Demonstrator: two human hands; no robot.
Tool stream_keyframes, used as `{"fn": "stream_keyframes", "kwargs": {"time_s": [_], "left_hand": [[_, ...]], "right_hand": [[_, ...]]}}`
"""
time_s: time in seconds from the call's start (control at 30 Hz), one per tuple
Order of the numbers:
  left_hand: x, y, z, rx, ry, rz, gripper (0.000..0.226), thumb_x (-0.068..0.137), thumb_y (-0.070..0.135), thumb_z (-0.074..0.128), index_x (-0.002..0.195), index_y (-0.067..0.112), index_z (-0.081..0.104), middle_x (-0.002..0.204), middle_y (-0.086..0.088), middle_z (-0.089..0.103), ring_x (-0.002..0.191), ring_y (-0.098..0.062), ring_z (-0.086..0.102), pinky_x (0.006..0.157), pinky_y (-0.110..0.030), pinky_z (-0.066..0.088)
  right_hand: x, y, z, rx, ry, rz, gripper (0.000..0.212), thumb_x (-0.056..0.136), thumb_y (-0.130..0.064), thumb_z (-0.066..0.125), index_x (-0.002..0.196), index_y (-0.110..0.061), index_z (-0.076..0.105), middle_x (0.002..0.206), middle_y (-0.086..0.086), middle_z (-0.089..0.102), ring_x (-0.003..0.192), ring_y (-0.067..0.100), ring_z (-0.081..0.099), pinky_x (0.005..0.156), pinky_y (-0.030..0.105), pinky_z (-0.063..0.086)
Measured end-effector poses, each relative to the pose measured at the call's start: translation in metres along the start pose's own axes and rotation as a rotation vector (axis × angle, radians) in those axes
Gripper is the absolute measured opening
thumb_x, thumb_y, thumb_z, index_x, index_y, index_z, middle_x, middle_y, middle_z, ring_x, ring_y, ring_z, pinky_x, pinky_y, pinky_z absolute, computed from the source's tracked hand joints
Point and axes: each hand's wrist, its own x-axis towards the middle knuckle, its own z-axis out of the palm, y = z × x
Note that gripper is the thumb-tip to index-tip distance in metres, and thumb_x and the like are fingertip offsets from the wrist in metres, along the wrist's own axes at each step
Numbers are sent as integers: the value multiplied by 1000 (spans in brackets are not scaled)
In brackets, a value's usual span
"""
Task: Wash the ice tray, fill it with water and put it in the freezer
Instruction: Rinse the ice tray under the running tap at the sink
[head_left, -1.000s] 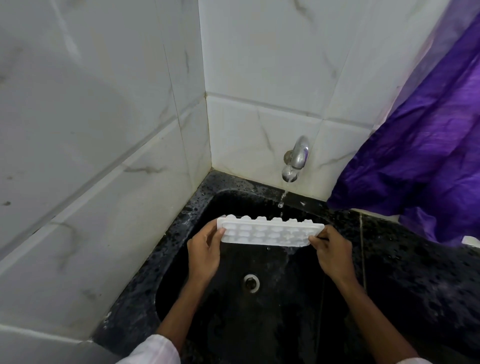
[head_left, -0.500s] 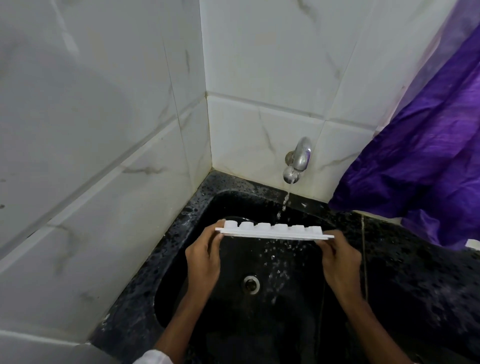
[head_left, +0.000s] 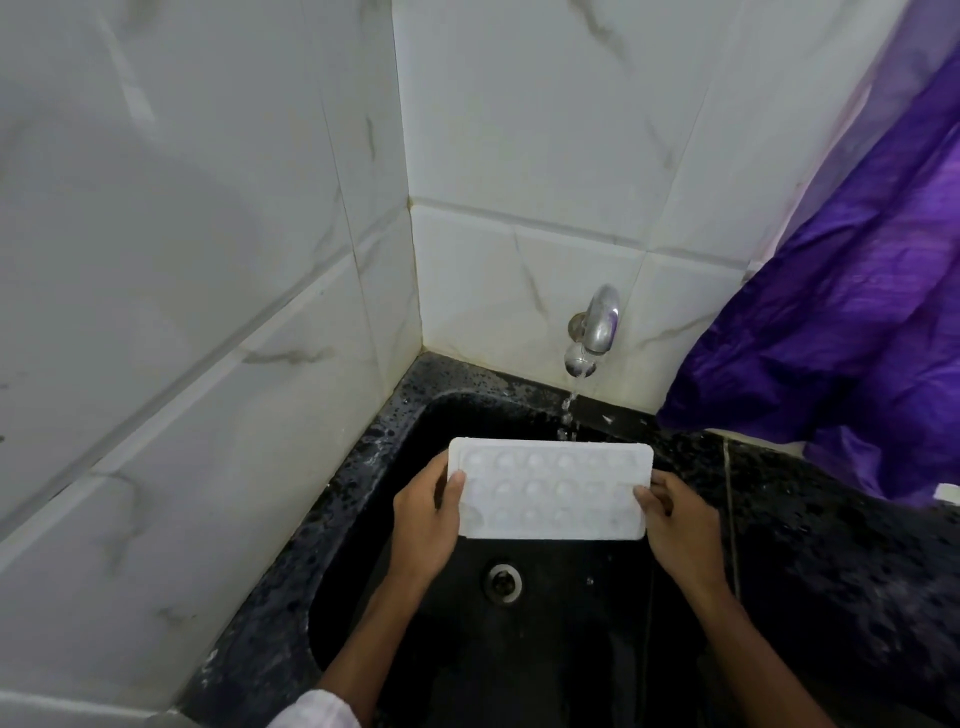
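Observation:
The white ice tray is held over the black sink, its wide face with several rounded cells turned up toward me. My left hand grips its left short end, thumb on top. My right hand grips its right short end. A chrome tap on the back wall runs a thin stream of water that falls at the tray's far edge.
The drain sits in the sink floor below the tray. White marble-look tiled walls close the left and back sides. A purple cloth hangs at the right over the wet black speckled counter.
The tray has been turned: it was tilted, then edge-on under the stream, and now its broad face points up toward me. Both hands kept their hold on its ends.

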Motion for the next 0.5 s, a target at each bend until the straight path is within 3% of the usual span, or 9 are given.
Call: {"fn": "stream_keyframes", "kwargs": {"time_s": [0.17, 0.3, 0.37, 0.43, 0.5], "left_hand": [[13, 3, 13, -251, -167, -272, 34, 104, 22, 46, 136, 27, 58, 122, 7, 69, 110, -11, 67, 95, -41, 57], [21, 13, 20, -401, -143, -400, 32, 105, 20, 44, 132, 24, 61, 114, 2, 73, 101, -16, 72, 88, -45, 60], [26, 17, 22, -448, -121, -448, 31, 105, 20, 45, 130, 24, 63, 111, 1, 75, 98, -17, 73, 83, -45, 61], [29, 21, 24, -480, -104, -466, 30, 105, 20, 45, 129, 23, 63, 109, 1, 75, 96, -17, 74, 76, -40, 62], [33, 26, 24, -506, -81, -478, 29, 105, 20, 45, 127, 23, 63, 108, 2, 75, 94, -16, 74, 69, -34, 61]], "right_hand": [[6, -6, -2, -27, -8, 82, 29, 98, -22, 55, 123, -10, 63, 102, 6, 69, 90, 13, 58, 83, 29, 44], [18, -11, -5, -18, -18, 83, 32, 97, -21, 55, 128, -12, 58, 113, 9, 68, 94, 13, 57, 84, 27, 42], [26, -12, -2, -60, -24, -5, 32, 96, -18, 56, 127, -14, 57, 121, 6, 64, 107, 17, 57, 92, 30, 43], [34, -16, 4, -158, -14, -132, 34, 94, -19, 58, 127, -15, 56, 134, 4, 53, 127, 22, 43, 105, 35, 36], [42, -27, 8, -217, 4, -287, 32, 92, -19, 62, 123, -15, 58, 141, 5, 43, 134, 24, 32, 112, 38, 29]]}}
